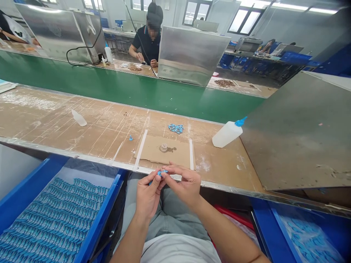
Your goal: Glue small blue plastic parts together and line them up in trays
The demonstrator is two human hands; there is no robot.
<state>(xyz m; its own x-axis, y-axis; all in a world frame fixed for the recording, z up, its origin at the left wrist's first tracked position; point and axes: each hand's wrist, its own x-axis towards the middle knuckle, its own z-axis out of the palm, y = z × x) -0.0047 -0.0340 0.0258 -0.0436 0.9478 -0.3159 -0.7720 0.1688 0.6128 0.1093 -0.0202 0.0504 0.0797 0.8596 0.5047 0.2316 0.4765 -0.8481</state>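
Both hands (168,182) pinch a small blue piece (162,173) between them.

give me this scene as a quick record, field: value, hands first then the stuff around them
left hand: left hand at small blue piece, fingertips pinching
right hand: right hand at same piece, fingertips meeting the left's
work spot: cardboard sheet with small round container
beyond sheet: pile of blue pieces
bottles: blue-capped bottle right, small white bottle left
lower left: blue tray holding rows of blue pieces
across green strip: seated person
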